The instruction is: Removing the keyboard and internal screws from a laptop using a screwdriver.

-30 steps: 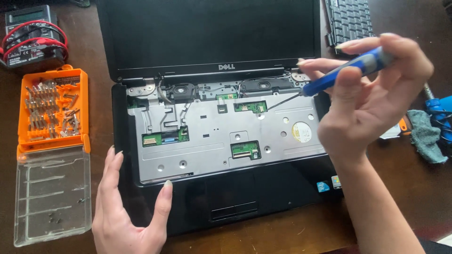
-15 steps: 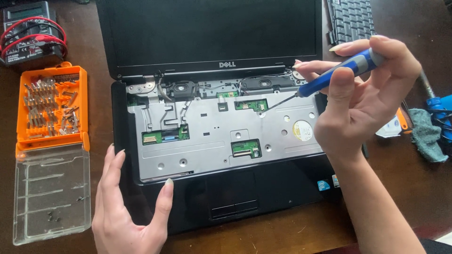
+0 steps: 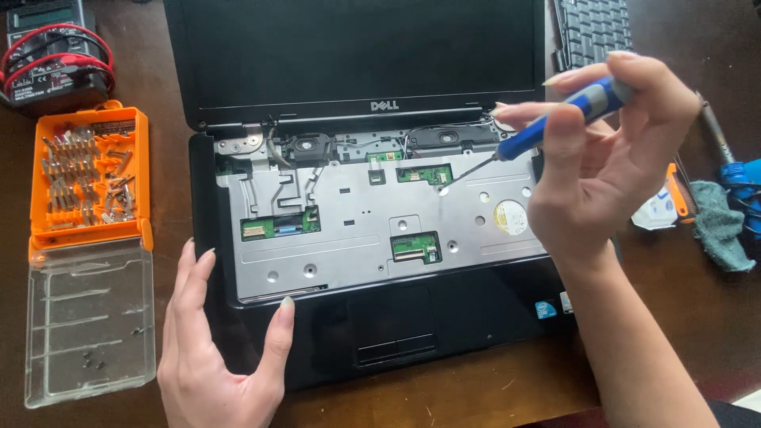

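The right hand (image 3: 610, 166) pinches a blue-handled screwdriver (image 3: 555, 119), its tip on the metal plate of the opened black laptop (image 3: 444, 333), toward two o'clock from centre. The left hand (image 3: 218, 349) lies flat, fingers spread wide, on the laptop's front corner at seven o'clock. An orange bit case (image 3: 87, 178) sits at nine o'clock.

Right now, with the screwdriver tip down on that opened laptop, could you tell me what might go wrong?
1. The screwdriver tip sits beside a small green board; a slip could scratch it or the thin wires nearby.
2. The right hand holds the driver tilted, so it might cam out of a screw.
3. The bit case and its clear lid lie open with loose small parts beside the left hand; a nudge could scatter them.
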